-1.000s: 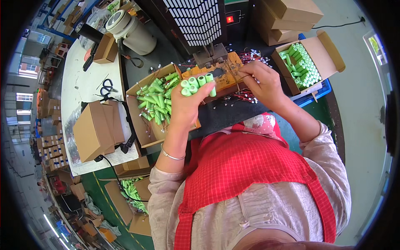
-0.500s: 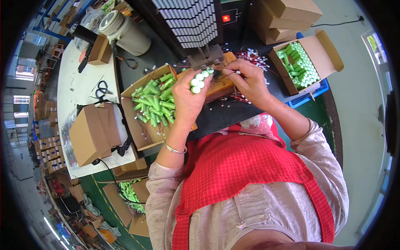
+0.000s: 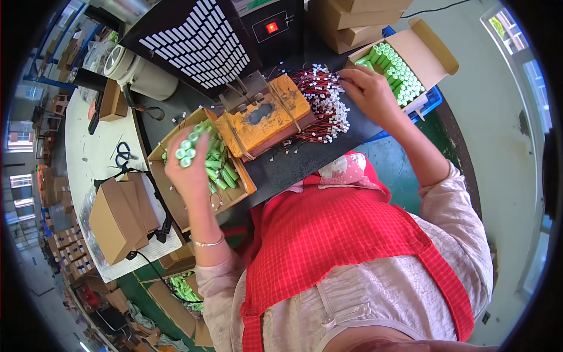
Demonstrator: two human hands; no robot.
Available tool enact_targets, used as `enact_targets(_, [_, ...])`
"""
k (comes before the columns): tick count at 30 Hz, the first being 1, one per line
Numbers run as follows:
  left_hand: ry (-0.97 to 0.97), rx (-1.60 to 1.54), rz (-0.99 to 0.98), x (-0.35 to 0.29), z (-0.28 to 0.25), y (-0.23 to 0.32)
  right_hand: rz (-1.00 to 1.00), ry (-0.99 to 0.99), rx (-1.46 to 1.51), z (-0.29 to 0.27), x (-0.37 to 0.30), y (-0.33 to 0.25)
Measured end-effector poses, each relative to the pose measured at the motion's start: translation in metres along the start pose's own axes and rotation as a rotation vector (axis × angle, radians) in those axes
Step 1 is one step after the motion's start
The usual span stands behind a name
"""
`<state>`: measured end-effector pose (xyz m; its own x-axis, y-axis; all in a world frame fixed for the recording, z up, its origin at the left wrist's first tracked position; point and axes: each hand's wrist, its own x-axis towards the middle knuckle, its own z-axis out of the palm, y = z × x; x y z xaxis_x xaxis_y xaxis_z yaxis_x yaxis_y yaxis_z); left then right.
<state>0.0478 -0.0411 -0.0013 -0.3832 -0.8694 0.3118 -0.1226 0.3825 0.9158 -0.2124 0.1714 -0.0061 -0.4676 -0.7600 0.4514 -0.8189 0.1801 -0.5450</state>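
Note:
A bundle of green battery cells (image 3: 186,150) with pale ends is gripped in my left hand (image 3: 189,171), its fingers wrapped around them. That hand is over a cardboard box (image 3: 241,195) of loose green cells (image 3: 218,166), some with thin wires. My right hand (image 3: 375,94) is at the far right edge of a heap of red and black wire leads (image 3: 325,97) with white connectors. Its thumb and forefinger are pinched together; what lies between them is too small to make out. Between the hands sits an orange-topped block (image 3: 275,111) with bands around it and a dark scorched patch.
Behind the block stands a black machine (image 3: 193,50) with a slotted panel, a lit red switch (image 3: 271,27) and a metal head (image 3: 246,92). An open carton of upright green cells (image 3: 399,73) is at right. Scissors (image 3: 124,155) and a folded carton (image 3: 120,214) lie left.
My left hand has moved left from the block to above the box, still holding the cells. My right hand has left the block and moved to the wire heap. The view has shifted.

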Motion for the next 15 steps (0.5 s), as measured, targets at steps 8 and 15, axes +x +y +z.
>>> enact_targets(8, [0.149, -0.018, -0.150, 0.000, -0.033, -0.023, 0.110, -0.262, -0.560, 0.014, -0.017, 0.031])
enact_targets(15, [-0.077, -0.127, -0.200, -0.018, 0.008, 0.027, 0.396, 0.064, 0.557, -0.010, 0.007, -0.009])
